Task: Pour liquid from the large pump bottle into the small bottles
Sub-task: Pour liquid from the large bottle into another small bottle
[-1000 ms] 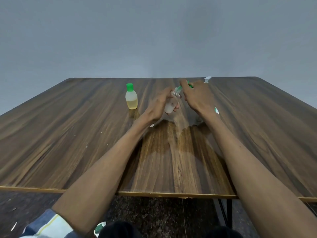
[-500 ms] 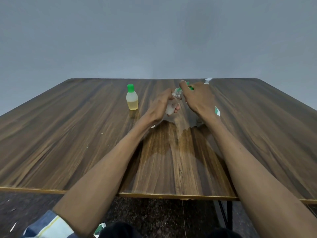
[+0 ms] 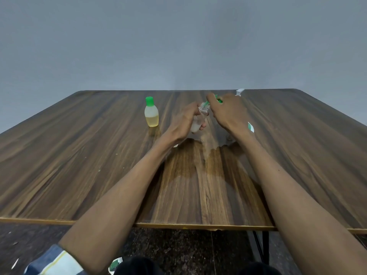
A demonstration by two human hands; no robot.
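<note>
My left hand (image 3: 185,121) grips a small clear bottle (image 3: 196,126), tilted above the table, its threaded neck pointing up and right. My right hand (image 3: 228,112) pinches a green cap (image 3: 218,100) right at that neck. A second small bottle (image 3: 152,114), with a green cap and yellow liquid, stands upright to the left of my hands. Behind my right hand stands the large pump bottle, mostly hidden. Only its white pump nozzle (image 3: 239,91) and a strip of green-and-white label (image 3: 250,127) show.
The wooden table (image 3: 79,165) stretches wide on both sides, and its front edge runs below my forearms. A small white scrap (image 3: 175,145) lies under my left wrist. A grey wall rises behind the table. Dark floor and a table leg (image 3: 265,247) show below.
Both hands stay almost in place around the small bottle. My right hand's fingers have shifted slightly at the green cap on the neck.
</note>
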